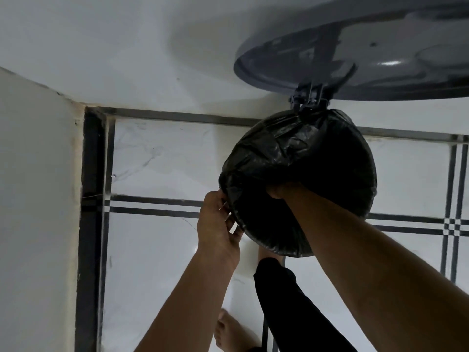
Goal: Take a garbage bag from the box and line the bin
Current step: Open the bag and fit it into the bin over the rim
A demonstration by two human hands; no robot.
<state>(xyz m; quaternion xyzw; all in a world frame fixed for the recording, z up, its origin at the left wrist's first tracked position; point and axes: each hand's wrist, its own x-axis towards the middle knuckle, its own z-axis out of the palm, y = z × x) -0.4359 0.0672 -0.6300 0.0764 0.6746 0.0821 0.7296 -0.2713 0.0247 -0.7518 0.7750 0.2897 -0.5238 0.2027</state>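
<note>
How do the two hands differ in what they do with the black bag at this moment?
The left hand stays outside the bin, its fingers pinching the garbage bag at the near left rim; the right hand reaches down into the opening. The left hand shows whole, while the right hand is mostly hidden in the dark inside, so its grip cannot be judged. Both touch the same bag under the raised grey lid.

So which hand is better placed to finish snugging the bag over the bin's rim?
Probably the left hand: its fingers already pinch the garbage bag at the near-left rim, outside the bin. The right hand reaches inside the lined opening, mostly hidden, better placed to push the bag down.
</note>
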